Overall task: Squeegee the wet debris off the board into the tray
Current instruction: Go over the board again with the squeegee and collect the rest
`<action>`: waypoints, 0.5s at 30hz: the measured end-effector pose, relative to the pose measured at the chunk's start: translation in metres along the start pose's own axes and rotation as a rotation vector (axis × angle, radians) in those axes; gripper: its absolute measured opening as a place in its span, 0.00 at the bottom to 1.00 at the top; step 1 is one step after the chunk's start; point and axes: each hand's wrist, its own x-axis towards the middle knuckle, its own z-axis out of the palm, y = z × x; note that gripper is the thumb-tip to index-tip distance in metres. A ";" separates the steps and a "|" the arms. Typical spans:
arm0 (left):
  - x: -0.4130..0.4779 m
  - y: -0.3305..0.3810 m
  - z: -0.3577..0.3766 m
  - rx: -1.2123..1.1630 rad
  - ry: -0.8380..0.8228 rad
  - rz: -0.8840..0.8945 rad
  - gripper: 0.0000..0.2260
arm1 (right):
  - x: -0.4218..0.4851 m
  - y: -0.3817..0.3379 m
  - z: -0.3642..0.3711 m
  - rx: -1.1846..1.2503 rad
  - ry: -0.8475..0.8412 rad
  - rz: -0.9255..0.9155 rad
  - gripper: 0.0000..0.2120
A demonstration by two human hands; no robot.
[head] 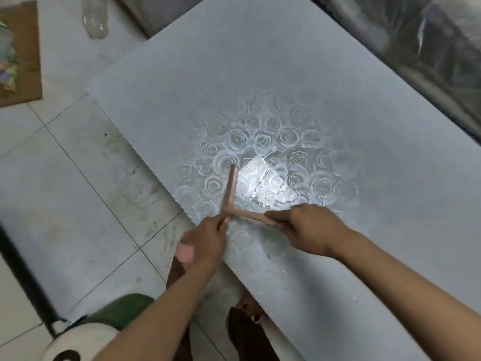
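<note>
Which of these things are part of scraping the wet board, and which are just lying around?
In the job: board; wooden squeegee; left hand gripping its crossbar; right hand gripping its handle.
Lying about: clear bottle and cardboard, both on the floor.

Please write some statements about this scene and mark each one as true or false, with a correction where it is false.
1. The left hand and the right hand both grip the wooden squeegee. True.
2. The board shows a pattern of stars. False: roses show in its wet part.
3. A clear bottle lies on the floor. True.
4. The cardboard lies on the board. False: it lies on the floor, apart from the board.
</note>
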 end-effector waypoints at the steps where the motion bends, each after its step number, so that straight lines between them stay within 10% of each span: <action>1: -0.008 0.011 0.013 -0.021 -0.012 0.004 0.10 | -0.011 0.013 -0.005 -0.006 -0.019 0.018 0.18; 15: -0.044 -0.033 -0.004 -0.136 0.024 -0.213 0.07 | 0.005 -0.016 0.002 -0.179 -0.023 -0.263 0.16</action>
